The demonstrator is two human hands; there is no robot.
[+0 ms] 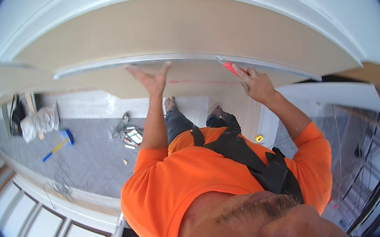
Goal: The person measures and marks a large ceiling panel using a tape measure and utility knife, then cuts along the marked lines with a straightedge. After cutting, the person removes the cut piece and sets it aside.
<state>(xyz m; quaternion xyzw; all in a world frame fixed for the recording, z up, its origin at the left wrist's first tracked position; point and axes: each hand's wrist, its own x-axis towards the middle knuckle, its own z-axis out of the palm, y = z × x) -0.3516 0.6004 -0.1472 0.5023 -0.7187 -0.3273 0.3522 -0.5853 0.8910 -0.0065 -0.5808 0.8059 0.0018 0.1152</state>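
A large tan board (179, 23) spans the space in front of me. Along it runs a long silver straightedge (99, 65), slightly bowed by the lens. My left hand (150, 80) is open, thumb and fingers spread, with its fingertips at the straightedge's lower edge; the fingers are a little blurred. In my right hand (257, 82) is a red utility knife (229, 67), its silver tip touching or very near the straightedge right of the left hand. Reddish marks (195, 81) show on the board between my hands.
Below the board, the floor holds a white sack (40, 122), a blue-and-yellow tool (64, 143), a cluster of small tools and cables (131, 135), and a loose wire coil (62, 184). A yellow tape measure (259, 138) lies right of my legs. Metal framework (368, 159) stands at the right.
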